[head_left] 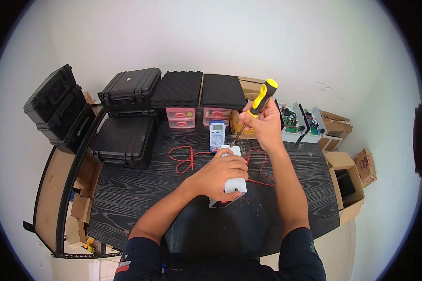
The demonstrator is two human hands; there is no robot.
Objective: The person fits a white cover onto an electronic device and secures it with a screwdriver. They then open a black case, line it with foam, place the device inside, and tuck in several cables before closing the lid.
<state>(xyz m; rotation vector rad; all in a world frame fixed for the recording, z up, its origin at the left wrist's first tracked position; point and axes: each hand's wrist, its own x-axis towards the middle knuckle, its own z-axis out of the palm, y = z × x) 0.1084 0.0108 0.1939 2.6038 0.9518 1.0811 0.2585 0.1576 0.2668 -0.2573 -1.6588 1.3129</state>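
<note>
A white box-shaped device [235,185] stands on the dark wood-grain table, with my left hand [223,173] wrapped over its middle. In my right hand [262,122] is a yellow and black screwdriver [266,95], held tilted. Its shaft points down to the far end of the white device, where the tip meets or nearly meets the top; exact contact is too small to tell. Just beyond the device lies a blue and white multimeter [217,135]. Red test leads [191,159] curl on the table to both sides of the device.
Black hard cases [123,136] are stacked at the left. Foam-topped pink drawers [180,117] line the back of the table [126,196]. Open white units with green circuit boards [295,122] sit at the back right. Cardboard boxes [347,187] stand beyond the right edge.
</note>
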